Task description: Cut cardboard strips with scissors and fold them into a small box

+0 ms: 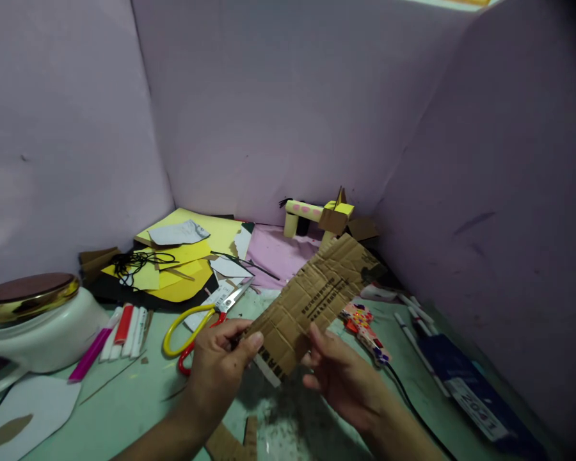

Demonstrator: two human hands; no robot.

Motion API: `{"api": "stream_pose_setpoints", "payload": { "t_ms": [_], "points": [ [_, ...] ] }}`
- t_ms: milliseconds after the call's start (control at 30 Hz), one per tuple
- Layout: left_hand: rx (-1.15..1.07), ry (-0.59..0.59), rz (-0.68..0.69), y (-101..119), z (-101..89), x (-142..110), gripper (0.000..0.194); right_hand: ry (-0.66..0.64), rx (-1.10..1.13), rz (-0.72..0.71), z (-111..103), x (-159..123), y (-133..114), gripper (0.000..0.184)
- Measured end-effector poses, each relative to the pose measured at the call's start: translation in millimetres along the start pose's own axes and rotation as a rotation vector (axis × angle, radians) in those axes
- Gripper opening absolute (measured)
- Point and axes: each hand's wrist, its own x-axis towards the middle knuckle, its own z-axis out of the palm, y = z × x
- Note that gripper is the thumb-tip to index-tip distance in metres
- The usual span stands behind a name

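Cardboard piece up over the middle of the table, in the head view, tilted, with the lower end toward the left hand and the far end up to the right. At that lower end, left hand gripping closed, thumb flat on the printed face, the other fingers bent behind, forearm coming in from the bottom. Right hand at the lower right edge, palm turned inward, fingers loosely bent and partly spread, a fingertip touching the edge; cannot tell whether pinching there.

Behind the cardboard, partly covered, a yellow spotted toy animal on pink cloth. To the right, a patterned glue gun, also partly hidden, with a black cord running past the right forearm; farther right, white sticks beside a blue case marked 2041. Just beyond the left hand, open scissors, a red handle loop partly covered by that hand. Farther back, heaped yellow paper with black string. At left, markers beside a white pot.
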Motion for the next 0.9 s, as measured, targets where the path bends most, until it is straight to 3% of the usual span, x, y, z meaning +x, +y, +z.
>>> {"api": "stream_pose_setpoints", "payload": {
  "t_ms": [100,233,333,533,633,767,900],
  "points": [
    [0.044,-0.022,-0.004,-1.0,6.0,-3.9,0.018,0.043,0.222,0.054,0.8,9.0,0.2,0.036],
    [0.091,-0.06,-0.029,-4.2,8.9,-5.4,0.02,-0.054,0.313,0.104,-10.4,14.4,-3.4,0.032],
    [0.146,-0.119,-0.022,-10.4,7.4,-5.2,0.021,-0.062,0.252,0.12,-17.0,16.8,-3.2,0.028],
    [0.255,-0.317,-0.05,-18.4,3.4,1.4,0.029,0.082,0.107,0.117,-12.0,18.4,1.1,0.022],
    [0.247,-0.422,-0.049,-13.6,7.1,2.0,0.036,0.031,0.082,0.146,-6.2,14.3,4.6,0.024],
    [0.222,-0.574,-0.108,-5.3,15.6,-1.6,0.037,-0.051,0.049,0.078,-4.4,10.8,10.7,0.033],
    [0.183,-0.516,-0.126,-6.0,17.3,-4.9,0.035,-0.045,-0.023,-0.039,-7.3,12.2,12.1,0.034]
  ]
}}
